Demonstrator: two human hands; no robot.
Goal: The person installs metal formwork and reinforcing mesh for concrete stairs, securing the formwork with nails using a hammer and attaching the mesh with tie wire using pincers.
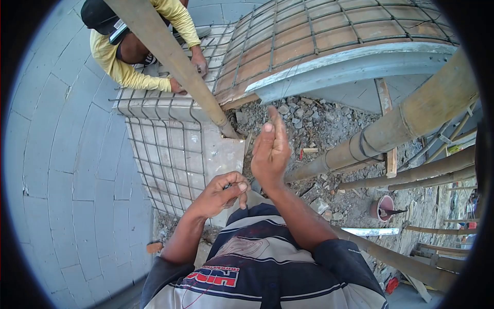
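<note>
My left hand (222,195) is closed in front of my chest, fingers curled and thumb against them. A small dark bit shows between the fingers, too small to name. Slightly higher and to the right, my right hand (270,154) is raised with its fingers stretched out together and the thumb up; nothing shows in it. Just beyond my hands is a corner of pale boarding (226,149) with a grid of steel rebar (172,149) over it. The rebar continues up a sloped, curved form (309,38).
A co-worker in yellow sleeves (177,23) crouches with both hands at the rebar. A bamboo pole (177,62) slants between us; a thicker one (401,123) stands right. Rubble (329,118) lies below. A pink bucket (382,207) sits right; a grey block wall (77,154) rises left.
</note>
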